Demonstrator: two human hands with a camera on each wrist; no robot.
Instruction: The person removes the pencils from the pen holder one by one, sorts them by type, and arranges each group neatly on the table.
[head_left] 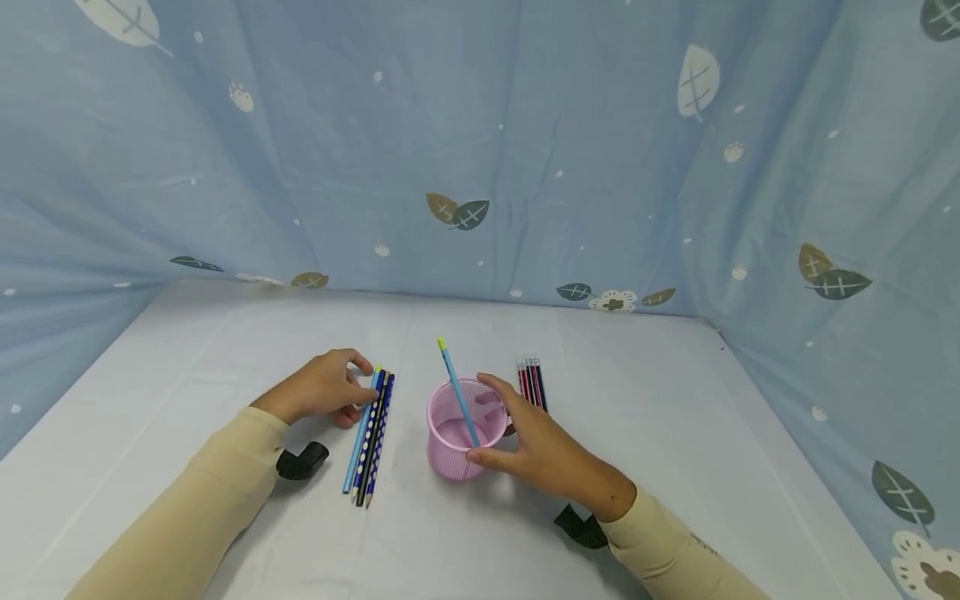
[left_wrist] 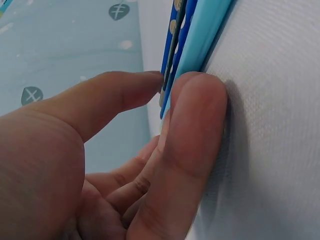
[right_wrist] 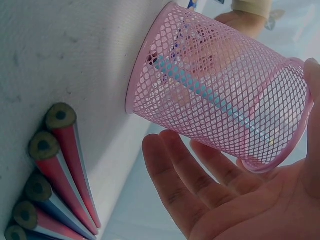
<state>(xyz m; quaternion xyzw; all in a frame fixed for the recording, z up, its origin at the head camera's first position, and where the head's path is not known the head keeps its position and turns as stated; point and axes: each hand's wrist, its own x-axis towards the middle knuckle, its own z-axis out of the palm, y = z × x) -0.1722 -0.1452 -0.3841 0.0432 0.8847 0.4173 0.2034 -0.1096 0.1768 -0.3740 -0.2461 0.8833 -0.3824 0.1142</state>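
Observation:
My left hand (head_left: 326,387) is at a row of pencils (head_left: 367,442) lying side by side, with light blue, dotted blue and black ones among them. Its fingertips (left_wrist: 197,100) touch the light blue pencil (left_wrist: 202,42) at the row's left edge. A pink mesh pencil cup (head_left: 455,462) stands upright on the table, gripped by my right hand (head_left: 547,446) with the thumb and a finger at its rim. One light blue pencil (head_left: 459,392) with a yellow end leans inside the cup. In the right wrist view, several fingers (right_wrist: 170,170) reach along the cup's mesh side.
Several red and dark pencils (head_left: 532,383) lie together beyond my right hand. White cloth covers the table (head_left: 637,367), and a blue leaf-print curtain (head_left: 480,150) rises at the back and sides. A black strap end (head_left: 302,461) sticks out by the left wrist.

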